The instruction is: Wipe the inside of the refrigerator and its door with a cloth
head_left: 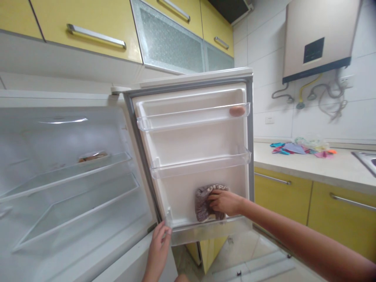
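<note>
The open refrigerator door point(194, 137) stands with its inner side facing me. My right hand point(226, 201) grips a bunched brown-grey cloth point(203, 203) with pale lettering and presses it to the inner panel, just above the lowest door shelf point(205, 232). Part of the cloth is hidden under my fingers. At the left end of that clear shelf, my left hand point(160, 235) has its fingers curled on the corner. Higher up, a middle clear shelf point(202, 164) and a top clear shelf point(190, 117) cross the door. A brown egg-like item point(237, 111) lies in the top one.
On the left, the refrigerator interior has glass shelves point(88, 207) and a wrapped food package point(93, 156). Colourful cloths point(293, 148) lie on the counter point(337, 168) near a sink point(367, 159). Yellow cabinets point(282, 196) stand below; a water heater point(320, 39) hangs above.
</note>
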A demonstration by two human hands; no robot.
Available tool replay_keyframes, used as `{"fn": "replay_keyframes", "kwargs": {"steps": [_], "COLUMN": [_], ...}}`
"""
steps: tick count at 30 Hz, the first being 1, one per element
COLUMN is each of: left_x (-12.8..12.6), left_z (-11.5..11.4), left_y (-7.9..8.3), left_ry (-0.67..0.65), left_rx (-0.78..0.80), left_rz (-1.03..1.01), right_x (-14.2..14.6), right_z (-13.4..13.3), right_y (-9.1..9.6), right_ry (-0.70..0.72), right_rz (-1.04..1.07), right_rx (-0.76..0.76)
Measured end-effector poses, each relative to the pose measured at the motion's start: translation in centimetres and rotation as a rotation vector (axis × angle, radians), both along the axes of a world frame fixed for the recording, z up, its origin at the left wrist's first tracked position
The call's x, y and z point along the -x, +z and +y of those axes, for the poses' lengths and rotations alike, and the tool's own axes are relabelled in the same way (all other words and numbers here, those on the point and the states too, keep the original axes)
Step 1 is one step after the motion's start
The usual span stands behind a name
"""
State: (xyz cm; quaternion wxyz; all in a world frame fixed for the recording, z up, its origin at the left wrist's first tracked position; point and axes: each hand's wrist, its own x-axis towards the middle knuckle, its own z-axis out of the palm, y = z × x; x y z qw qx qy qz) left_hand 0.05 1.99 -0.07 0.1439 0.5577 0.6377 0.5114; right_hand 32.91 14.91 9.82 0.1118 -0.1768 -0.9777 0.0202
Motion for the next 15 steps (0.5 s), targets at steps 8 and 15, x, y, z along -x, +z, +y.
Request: {"fn": "replay_keyframes", "kwargs": {"steps": [8,15], "left_x": [0.0,1.0], "left_z": [0.1,0.4], "left_y": [0.2,0.4], "left_ry": [0.009,-0.008], "left_rx": [-0.029,0.025], "left_rz": [-0.026,-0.042], "right_x": [-8.3,-9.5], "right_z": [-2.8,-5.9], "right_y": [2.6,0.4], "right_ry": [-0.276,-0.793], "right_rz": [0.116,1.006], "right_rx": [-0.267,0.238]}}
